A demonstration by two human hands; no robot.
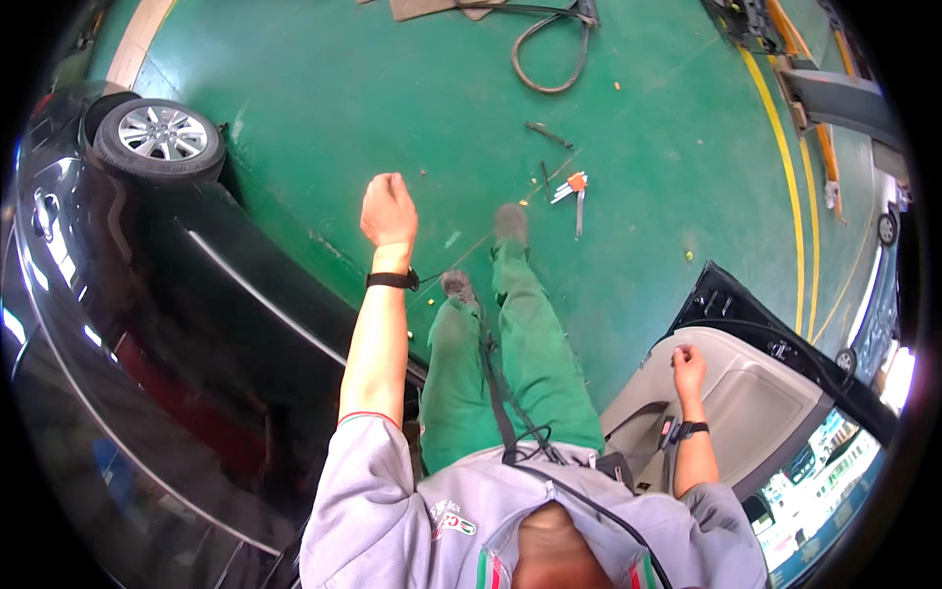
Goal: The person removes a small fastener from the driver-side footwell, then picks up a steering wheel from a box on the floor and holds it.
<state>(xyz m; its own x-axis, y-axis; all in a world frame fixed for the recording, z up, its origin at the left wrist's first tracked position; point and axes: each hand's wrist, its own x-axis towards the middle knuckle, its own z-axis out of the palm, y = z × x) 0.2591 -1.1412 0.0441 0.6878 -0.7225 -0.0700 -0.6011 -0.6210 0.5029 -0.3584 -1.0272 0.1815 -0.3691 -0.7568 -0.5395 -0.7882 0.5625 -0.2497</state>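
On the green painted workshop floor (392, 88) you stand between a dark glossy car body (147, 324) on your left and its open door with a pale grey inner trim panel (756, 393) on your right. Your left hand (389, 209) is raised out in front, fingers clenched into a fist, holding nothing visible and well apart from the car. Your right hand (688, 370) hangs low just over the door's trim panel, fingers curled; you cannot tell whether it touches the panel. Ahead of your shoes lies an orange-handled set of small metal keys (572, 187), and beyond it a looped dark hose (549, 49).
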